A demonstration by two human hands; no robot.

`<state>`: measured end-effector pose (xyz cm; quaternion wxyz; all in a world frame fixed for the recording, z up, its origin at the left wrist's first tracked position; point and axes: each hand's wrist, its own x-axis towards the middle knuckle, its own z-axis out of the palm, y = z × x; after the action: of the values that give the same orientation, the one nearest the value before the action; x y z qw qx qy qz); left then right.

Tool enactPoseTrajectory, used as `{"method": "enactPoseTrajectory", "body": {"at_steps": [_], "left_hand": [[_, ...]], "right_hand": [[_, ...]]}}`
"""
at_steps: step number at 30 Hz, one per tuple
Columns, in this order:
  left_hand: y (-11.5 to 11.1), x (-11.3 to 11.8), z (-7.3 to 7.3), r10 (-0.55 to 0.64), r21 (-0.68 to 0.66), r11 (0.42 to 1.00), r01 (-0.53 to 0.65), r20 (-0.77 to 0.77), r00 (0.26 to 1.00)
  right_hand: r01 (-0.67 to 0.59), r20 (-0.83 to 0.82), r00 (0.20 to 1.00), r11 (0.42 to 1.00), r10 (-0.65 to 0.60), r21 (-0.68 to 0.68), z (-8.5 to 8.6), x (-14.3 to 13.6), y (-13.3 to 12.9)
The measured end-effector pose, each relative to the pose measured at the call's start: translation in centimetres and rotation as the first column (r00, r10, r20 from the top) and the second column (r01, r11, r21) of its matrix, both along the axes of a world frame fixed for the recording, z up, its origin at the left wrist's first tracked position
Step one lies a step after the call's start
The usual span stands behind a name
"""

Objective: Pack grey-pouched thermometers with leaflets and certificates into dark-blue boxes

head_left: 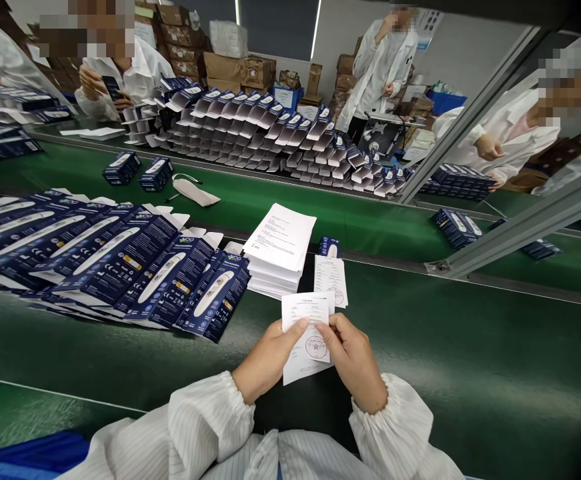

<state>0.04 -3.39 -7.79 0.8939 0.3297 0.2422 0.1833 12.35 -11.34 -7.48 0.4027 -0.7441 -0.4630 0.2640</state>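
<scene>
Between my two hands is a small stack of white printed slips [307,360] with a red round stamp on the front one. My left hand [269,357] grips their left side, thumb on top. On the right side, my right hand [353,357] pinches them with its thumb near the stamp. Just beyond lie more stamped slips [331,277] on the bench. A tall pile of folded white leaflets [281,240] stands behind my left hand. Left of it, blue thermometer boxes [215,300] lean in rows with their end flaps open.
A small blue box [329,247] stands behind the slips. On the green conveyor [250,200] are two blue boxes [155,175] and a white pouch [196,191]. Stacked open boxes [270,137] line the far side. A metal post [475,113] slants at right. Several co-workers in white coats [380,60] are beyond.
</scene>
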Motion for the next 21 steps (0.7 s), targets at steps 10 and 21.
{"method": "enactPoseTrajectory", "body": {"at_steps": [10,21], "left_hand": [[-0.06,0.18,-0.25,0.024,-0.009,1.000,-0.024,-0.038,0.999],[-0.01,0.17,0.42,0.016,-0.015,1.000,-0.017,-0.051,0.999]], "right_hand": [[0.018,0.045,0.999,1.000,-0.018,0.008,-0.48,-0.03,0.02],[0.033,-0.012,0.999,0.999,-0.033,0.013,-0.74,-0.08,-0.01]]}}
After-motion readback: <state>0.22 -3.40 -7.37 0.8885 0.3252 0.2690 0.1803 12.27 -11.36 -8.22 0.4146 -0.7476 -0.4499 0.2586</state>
